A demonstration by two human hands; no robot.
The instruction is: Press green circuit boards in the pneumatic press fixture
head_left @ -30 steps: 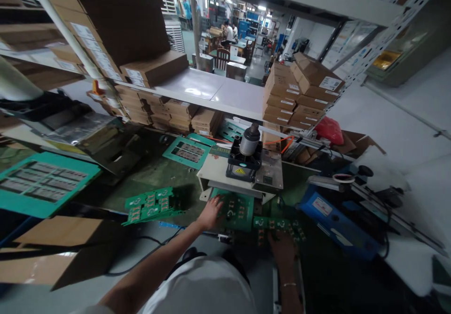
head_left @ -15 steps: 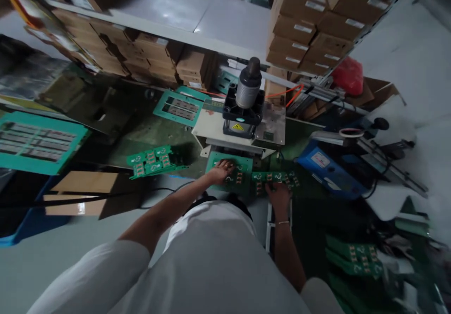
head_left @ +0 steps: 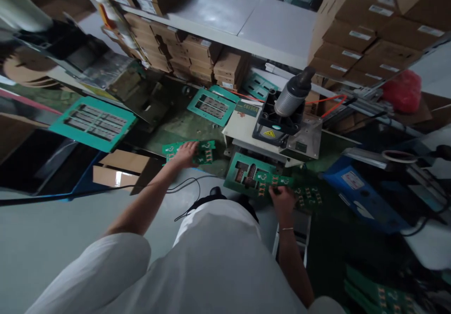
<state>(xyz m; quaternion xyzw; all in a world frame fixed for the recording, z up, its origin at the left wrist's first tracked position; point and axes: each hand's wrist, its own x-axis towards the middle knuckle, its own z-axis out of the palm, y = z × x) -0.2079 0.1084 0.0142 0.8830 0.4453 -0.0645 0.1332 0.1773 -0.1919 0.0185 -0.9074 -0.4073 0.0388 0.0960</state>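
At the left, my left hand (head_left: 186,154) grips a green circuit board (head_left: 208,153) over a pile of similar boards on the bench; the fingers lie over its top and the thumb is hidden. My right hand (head_left: 283,203) pinches the near edge of another green circuit board (head_left: 264,178) with copper-coloured marks. That board overlaps the right part of a green fixture plate (head_left: 230,175), whose cut-outs show. The plate sits at the front of a press (head_left: 243,128) with a black cylinder head. More circuit boards (head_left: 310,196) lie just right of my right hand.
Green framed trays (head_left: 93,124) stand at the left and behind the bench (head_left: 172,126). A blue machine (head_left: 355,187) is at the right. Cardboard boxes (head_left: 345,46) are stacked on the shelf (head_left: 225,4) and below it. An open carton (head_left: 121,168) and a black cable (head_left: 185,182) are at lower left.
My left hand has moved from the fixture plate to the board pile at the left, and the plate's cut-outs now show. My right hand has brought its board left over the plate. The view has shifted.
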